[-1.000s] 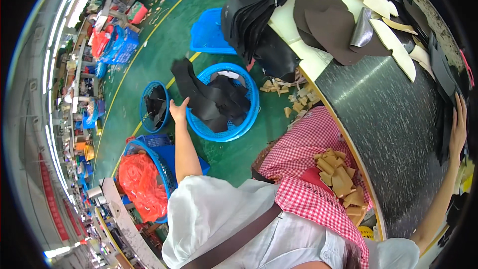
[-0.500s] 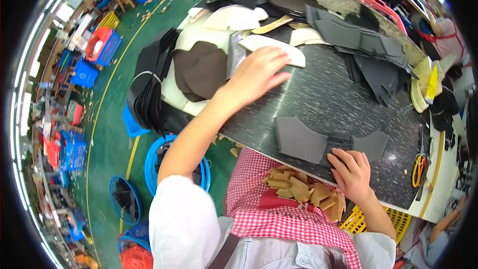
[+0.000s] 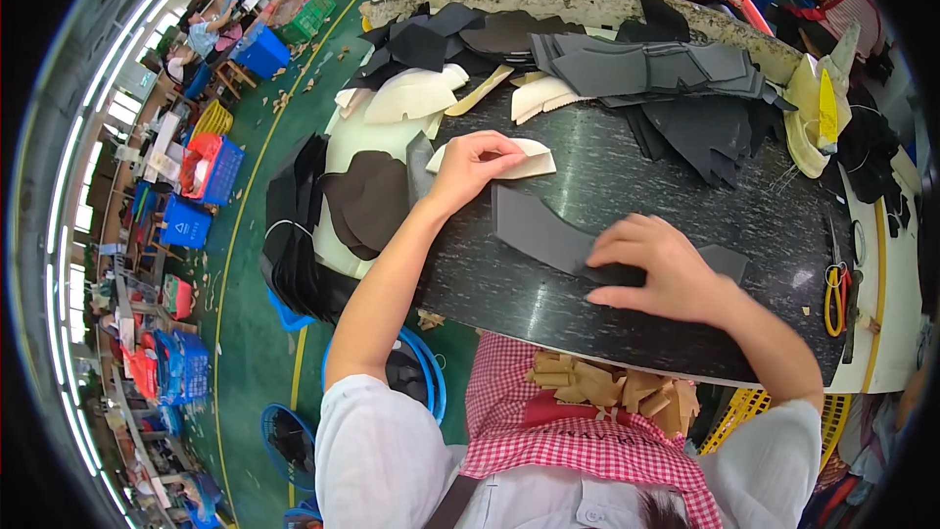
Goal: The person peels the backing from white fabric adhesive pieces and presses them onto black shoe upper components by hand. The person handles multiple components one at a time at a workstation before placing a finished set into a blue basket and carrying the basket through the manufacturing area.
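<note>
My left hand is closed in a pinch on a curved cream piece, whose right end tilts up off the dark speckled tabletop. Just below it lies a flat, curved grey piece of sheet material. Over the right part of this grey piece is my right hand, thumb and fingers apart, slightly blurred; it hides the piece's middle. The grey piece's other end shows beyond my wrist. A dark brown stack of cut pieces sits left of my left forearm.
Stacked grey pieces and cream pieces line the table's far side. Scissors with yellow handles lie at the right. Black strips tied in a bundle hang at the left edge. Tan scraps rest in my apron.
My left hand has gone from lying flat on the cream piece to pinching and tilting it. My right hand has moved up from the near edge, and the grey piece has shifted left. The view has shifted too.
</note>
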A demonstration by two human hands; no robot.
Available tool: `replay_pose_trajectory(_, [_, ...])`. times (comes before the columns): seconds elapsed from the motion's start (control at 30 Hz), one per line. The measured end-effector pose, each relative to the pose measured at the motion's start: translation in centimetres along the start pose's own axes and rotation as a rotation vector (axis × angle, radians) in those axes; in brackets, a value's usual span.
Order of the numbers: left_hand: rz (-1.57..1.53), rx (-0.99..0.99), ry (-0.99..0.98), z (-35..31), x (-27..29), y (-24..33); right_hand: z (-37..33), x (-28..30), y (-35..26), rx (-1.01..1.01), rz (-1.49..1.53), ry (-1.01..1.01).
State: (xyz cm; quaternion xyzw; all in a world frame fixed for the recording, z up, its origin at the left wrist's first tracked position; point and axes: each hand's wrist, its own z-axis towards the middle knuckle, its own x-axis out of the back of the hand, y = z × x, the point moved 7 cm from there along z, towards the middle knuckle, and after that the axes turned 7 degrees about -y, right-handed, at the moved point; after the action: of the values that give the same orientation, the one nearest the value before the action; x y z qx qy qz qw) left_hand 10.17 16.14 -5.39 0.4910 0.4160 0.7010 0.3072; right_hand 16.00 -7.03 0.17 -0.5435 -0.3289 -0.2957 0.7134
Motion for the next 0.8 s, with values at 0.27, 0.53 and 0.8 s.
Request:
replay_pose_trajectory(0.27, [-0.124, 0.152, 0.079, 0.3, 0.8, -2.3, 8.0, -3.3, 4.8, -0.086, -0.253, 0.009])
replay_pose_trajectory(0.53, [0.750, -0.642, 0.885, -5.3, 7.0, 14.8, 4.4, -2.2, 3.6, 0.132, -0.336, -0.065])
replay_pose_trajectory(0.8, [0.735, -0.731, 0.109, -6.7, -5.6, 14.7, 0.5, -1.4, 1.6, -0.415, 0.996, 0.188])
